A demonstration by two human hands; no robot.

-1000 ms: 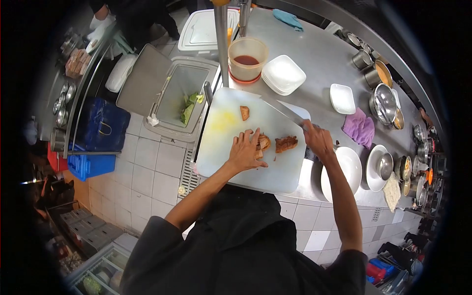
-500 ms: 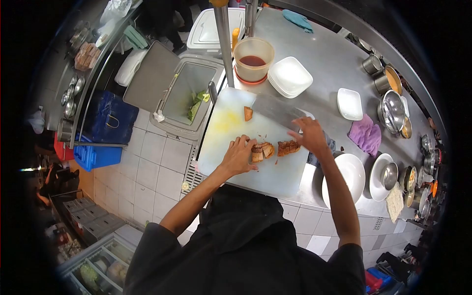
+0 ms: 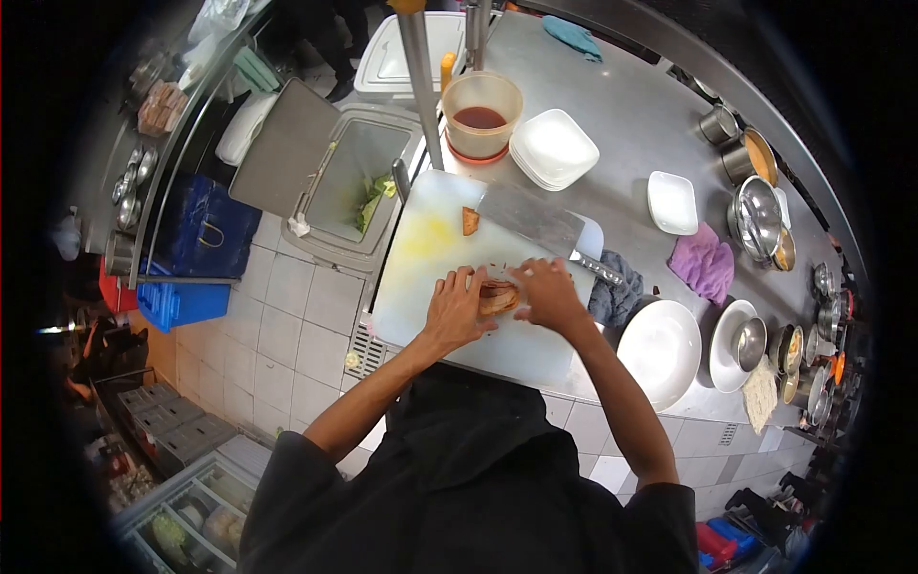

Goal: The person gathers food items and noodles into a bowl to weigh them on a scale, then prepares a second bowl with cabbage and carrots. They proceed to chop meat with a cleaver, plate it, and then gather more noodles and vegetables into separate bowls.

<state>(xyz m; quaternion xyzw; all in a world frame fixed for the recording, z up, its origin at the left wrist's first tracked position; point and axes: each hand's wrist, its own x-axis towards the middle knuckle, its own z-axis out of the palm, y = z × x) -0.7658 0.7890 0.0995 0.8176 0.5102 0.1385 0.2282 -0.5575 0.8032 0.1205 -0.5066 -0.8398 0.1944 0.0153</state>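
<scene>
Browned, sliced meat (image 3: 497,298) lies on the white cutting board (image 3: 421,297), between my two hands. My left hand (image 3: 458,308) is curved against its left side, and my right hand (image 3: 550,295) covers its right side; the fingers of both are wrapped round the meat. A cleaver (image 3: 531,218) rests flat across the board's far side, its riveted handle pointing right, with no hand on it. One small browned piece (image 3: 469,221) sits apart near the blade's left end. Part of the meat is hidden under my right hand.
Beyond the board stand a tub of red liquid (image 3: 481,117) and stacked white dishes (image 3: 555,148). A grey cloth (image 3: 617,292), a large white plate (image 3: 660,354) and a purple cloth (image 3: 703,263) are to the right. An open grey bin (image 3: 354,182) is at the left.
My right hand has let go of the cleaver, now flat on the board, and moved left onto the meat. The two groups of slices are now together between my hands.
</scene>
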